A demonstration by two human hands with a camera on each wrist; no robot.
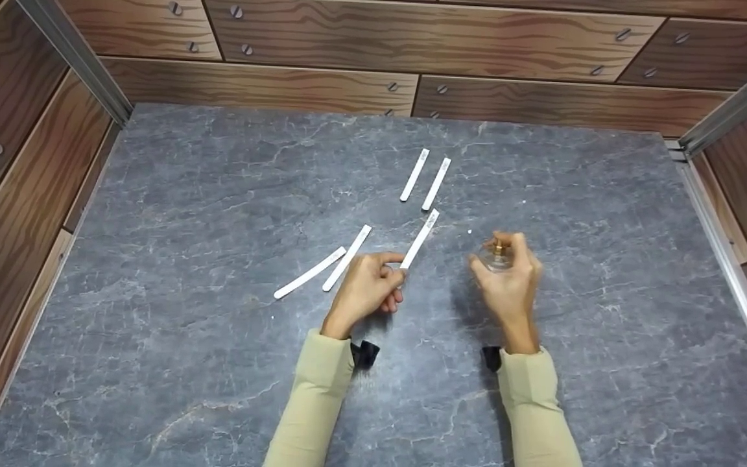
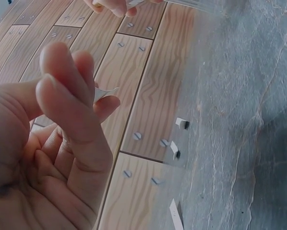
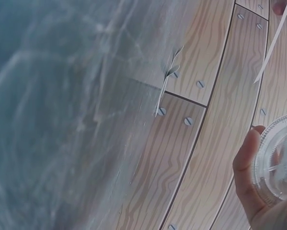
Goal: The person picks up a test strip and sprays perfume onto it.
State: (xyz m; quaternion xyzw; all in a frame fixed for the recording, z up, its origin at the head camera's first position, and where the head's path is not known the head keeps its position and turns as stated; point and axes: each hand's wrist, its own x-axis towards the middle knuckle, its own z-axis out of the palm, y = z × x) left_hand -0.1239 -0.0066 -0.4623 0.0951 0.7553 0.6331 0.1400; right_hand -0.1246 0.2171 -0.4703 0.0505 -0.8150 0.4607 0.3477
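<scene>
In the head view my left hand (image 1: 366, 283) pinches the lower end of a white perfume test strip (image 1: 420, 239) between thumb and fingers. The strip slants up and away to the right. My right hand (image 1: 511, 283) holds a small clear glass perfume bottle (image 1: 498, 262) with a gold spray neck, a short way right of the strip. A fingertip is by the top of the bottle. The round glass base (image 3: 273, 163) shows in the right wrist view, with the held strip (image 3: 274, 45) beyond it. Fingers hide most of the strip in the left wrist view.
Two white strips (image 1: 308, 274) (image 1: 347, 258) lie on the grey marbled table (image 1: 205, 363) left of my left hand. Two more strips (image 1: 414, 175) (image 1: 437, 184) lie farther back. Wood-patterned walls (image 1: 412, 39) border the table at the back and sides.
</scene>
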